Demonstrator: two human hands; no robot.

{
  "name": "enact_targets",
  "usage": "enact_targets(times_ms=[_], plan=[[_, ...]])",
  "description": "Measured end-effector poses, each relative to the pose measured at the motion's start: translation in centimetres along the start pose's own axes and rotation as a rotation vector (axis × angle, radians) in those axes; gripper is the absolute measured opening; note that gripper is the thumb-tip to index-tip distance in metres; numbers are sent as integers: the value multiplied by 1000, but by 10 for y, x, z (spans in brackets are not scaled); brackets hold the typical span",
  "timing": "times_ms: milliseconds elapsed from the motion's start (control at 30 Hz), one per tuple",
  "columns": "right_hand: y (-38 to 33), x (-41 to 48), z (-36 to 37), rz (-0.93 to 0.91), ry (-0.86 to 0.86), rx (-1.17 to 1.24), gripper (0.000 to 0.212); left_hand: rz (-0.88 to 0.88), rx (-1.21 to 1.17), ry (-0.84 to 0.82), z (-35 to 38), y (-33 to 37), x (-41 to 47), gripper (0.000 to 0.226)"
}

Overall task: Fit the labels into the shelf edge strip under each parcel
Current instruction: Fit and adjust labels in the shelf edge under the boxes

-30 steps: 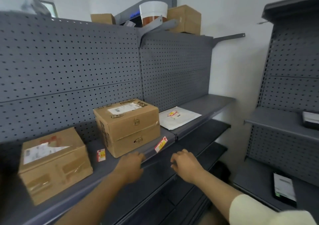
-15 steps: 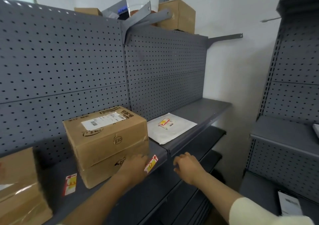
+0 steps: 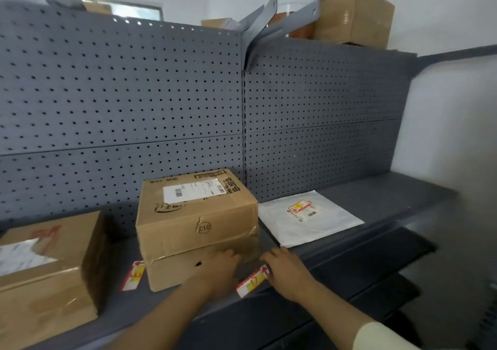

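- small white-and-red paper label [image 3: 252,281] lies tilted between both hands, at the grey metal shelf edge [image 3: 336,261]; right hand [image 3: 286,275] fingers loosely spread, touching it
- left hand [image 3: 220,269] open against brown cardboard parcel [image 3: 196,228], holding nothing; I'd square the label up, then press evenly

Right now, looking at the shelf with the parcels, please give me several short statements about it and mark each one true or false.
1. The middle cardboard box carries a circled "013" mark on its front. True.
2. The white flat mailer lies to the left of that box. False: it lies to its right.
3. The right hand is touching the red and white label at the shelf edge. True.
4. The left hand holds a pen. False: it rests against the box's lower front, with no tool.
5. A second label lies left of the middle box. True.
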State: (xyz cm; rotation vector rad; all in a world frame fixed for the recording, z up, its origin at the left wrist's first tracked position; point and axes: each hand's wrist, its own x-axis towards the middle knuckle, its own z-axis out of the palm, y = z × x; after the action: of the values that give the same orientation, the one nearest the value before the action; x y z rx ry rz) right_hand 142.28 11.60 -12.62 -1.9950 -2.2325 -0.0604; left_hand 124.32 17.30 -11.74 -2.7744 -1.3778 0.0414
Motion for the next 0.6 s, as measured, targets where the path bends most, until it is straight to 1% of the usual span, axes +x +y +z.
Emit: enact_targets(times_ms=[100,167,300,467,600], plan=[[-3,9,3,-73,-6,-15,37,-36,-21,-44,2,-8,-10,39],[-5,14,3,-120,-7,-12,34,-77,-54,-57,6,-16,-19,40],[-11,21,2,-185,-18,-20,27,-158,-131,-43,13,-29,-41,51],[-18,24,2,-207,-62,-70,27,-263,-181,-37,18,-39,-71,61],[-21,26,0,-220,-86,-121,28,-335,-167,-55,20,-46,-92,51]])
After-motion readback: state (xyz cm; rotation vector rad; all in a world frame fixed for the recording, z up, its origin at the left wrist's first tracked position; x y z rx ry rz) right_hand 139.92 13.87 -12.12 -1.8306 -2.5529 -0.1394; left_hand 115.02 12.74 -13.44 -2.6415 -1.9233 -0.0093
